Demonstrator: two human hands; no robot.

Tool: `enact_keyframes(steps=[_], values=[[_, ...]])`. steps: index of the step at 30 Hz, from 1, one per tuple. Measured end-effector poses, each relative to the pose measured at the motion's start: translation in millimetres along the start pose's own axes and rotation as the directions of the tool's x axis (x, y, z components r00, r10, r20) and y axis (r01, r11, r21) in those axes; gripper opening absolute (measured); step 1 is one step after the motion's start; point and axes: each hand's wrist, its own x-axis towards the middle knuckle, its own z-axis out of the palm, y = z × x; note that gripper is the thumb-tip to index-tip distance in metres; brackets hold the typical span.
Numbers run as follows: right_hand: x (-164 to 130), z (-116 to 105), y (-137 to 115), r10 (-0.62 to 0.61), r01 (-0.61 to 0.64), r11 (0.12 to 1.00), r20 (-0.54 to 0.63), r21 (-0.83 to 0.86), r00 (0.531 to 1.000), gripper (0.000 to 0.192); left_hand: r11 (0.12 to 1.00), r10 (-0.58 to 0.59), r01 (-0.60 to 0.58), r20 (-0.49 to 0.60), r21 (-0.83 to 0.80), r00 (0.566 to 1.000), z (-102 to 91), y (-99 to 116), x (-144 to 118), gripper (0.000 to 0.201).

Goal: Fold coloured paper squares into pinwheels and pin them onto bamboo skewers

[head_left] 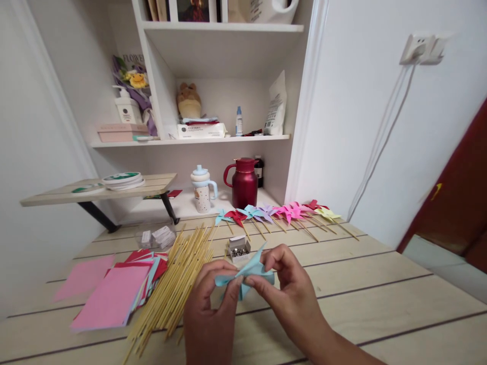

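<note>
Hands (247, 299) half hide blue paper (247, 271).

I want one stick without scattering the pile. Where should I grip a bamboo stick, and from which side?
Probably pinch a far tip of the bamboo sticks, from above at the back, where the ends fan apart. Nearer the left hand they lie packed, with the pink paper sheets alongside.
</note>
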Motion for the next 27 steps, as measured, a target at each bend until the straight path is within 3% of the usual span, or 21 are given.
enact_keyframes(steps=[3, 7, 13, 19, 27], values=[[0, 2, -2, 0.014, -0.015, 0.998, 0.015, 0.054, 1.0, 0.03, 0.999, 0.052, -0.052, 0.009, 0.014, 0.999, -0.7, -2, 0, 0.003], [1, 1, -6, 0.067, -0.07, 0.996, 0.068, 0.051, 0.995, 0.051, 0.994, 0.109, -0.108, -0.003, 0.028, 0.994, -1.1, -3, 1, 0.007], [2, -2, -10, -0.01, 0.021, 0.996, 0.12, -0.089, 0.993, 0.004, 0.975, 0.188, -0.191, 0.043, 0.11, 0.981, -4.4, 0, 3, 0.01], [2, 1, -12, -0.126, 0.142, 0.98, 0.117, -0.138, 0.985, 0.005, 0.934, 0.268, -0.272, 0.049, 0.233, 0.962, -7.6, -5, 1, 0.015], [4, -2, -5, -0.319, 0.343, 0.907, 0.132, -0.243, 0.938, 0.015, 0.839, 0.408, -0.406, 0.077, 0.362, 0.91, -9.5, -7, 2, 0.016]])
